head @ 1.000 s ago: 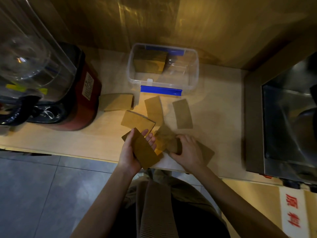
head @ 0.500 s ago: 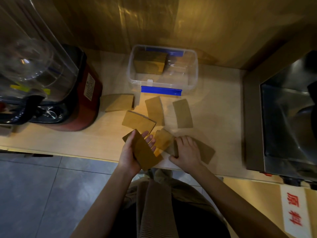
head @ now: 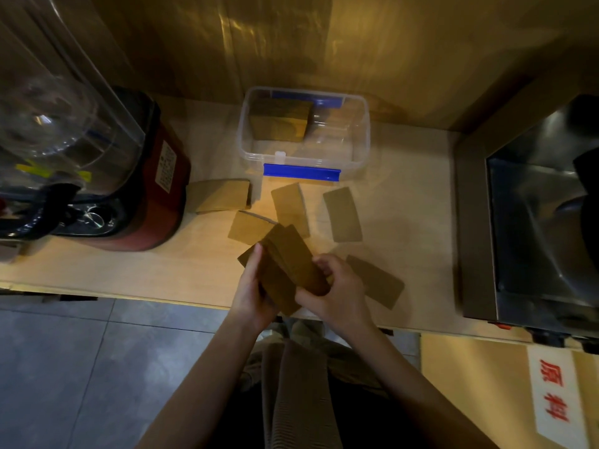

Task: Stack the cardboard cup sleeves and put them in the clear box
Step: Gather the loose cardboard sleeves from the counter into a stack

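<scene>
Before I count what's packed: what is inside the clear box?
One stack of sleeves sits in the back left corner of the clear box. The rest of its floor looks bare. How many sleeves the stack holds cannot be told.

Both hands, left hand [head: 251,294] and right hand [head: 337,294], grip a small stack of flat brown cardboard sleeves [head: 290,264] above the pale wooden counter [head: 405,215]; a clear plastic box [head: 359,147] stands behind.

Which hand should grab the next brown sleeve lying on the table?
Probably the right hand. The nearest loose sleeve lies flat just beside it, on its right. The left hand grips the stack of sleeves from below, so it seems better kept as the holder.
</scene>
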{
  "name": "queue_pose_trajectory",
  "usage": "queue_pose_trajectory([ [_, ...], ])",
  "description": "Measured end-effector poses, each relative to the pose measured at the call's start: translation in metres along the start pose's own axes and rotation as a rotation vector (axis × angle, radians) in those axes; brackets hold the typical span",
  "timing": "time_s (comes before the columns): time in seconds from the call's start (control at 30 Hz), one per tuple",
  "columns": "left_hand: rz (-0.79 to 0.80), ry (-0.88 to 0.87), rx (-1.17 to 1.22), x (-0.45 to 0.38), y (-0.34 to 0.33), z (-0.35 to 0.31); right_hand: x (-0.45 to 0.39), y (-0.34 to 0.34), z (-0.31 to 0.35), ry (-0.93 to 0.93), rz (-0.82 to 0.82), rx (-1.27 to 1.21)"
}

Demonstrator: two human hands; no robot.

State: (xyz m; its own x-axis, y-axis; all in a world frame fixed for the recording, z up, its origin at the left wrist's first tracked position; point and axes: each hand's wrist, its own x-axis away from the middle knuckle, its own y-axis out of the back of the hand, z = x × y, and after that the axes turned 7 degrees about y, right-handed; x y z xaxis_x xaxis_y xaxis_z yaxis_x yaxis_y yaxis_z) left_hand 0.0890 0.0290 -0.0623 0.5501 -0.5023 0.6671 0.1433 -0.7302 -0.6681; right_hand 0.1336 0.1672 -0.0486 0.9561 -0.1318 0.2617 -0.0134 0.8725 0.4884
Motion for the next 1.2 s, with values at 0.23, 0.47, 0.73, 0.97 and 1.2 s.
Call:
queue_pose_trajectory([
  [0.23, 0.071, 0.056, 0.054, -0.008, -0.014, 0.004, 0.011, 0.005, 0.009, 0.083, 0.072, 0.154],
  [0.47, -0.002, 0.124, 0.047, -0.019, -0.023, 0.013, 0.019, 0.011, -0.003, 0.057, 0.137, 0.124],
  [0.73, -0.012, 0.197, 0.044, -0.025, -0.027, 0.017, 0.011, 0.041, -0.05, -0.03, -0.036, 0.083],
  [0.97, -0.022, 0.236, 0.035, -0.026, -0.027, 0.02, 0.008, 0.054, -0.121, -0.193, 0.082, 0.475],
  [1.2, -0.045, 0.261, 0.02, -0.029, -0.026, 0.02, 0.01, 0.059, -0.127, -0.068, 0.055, 0.684],
])
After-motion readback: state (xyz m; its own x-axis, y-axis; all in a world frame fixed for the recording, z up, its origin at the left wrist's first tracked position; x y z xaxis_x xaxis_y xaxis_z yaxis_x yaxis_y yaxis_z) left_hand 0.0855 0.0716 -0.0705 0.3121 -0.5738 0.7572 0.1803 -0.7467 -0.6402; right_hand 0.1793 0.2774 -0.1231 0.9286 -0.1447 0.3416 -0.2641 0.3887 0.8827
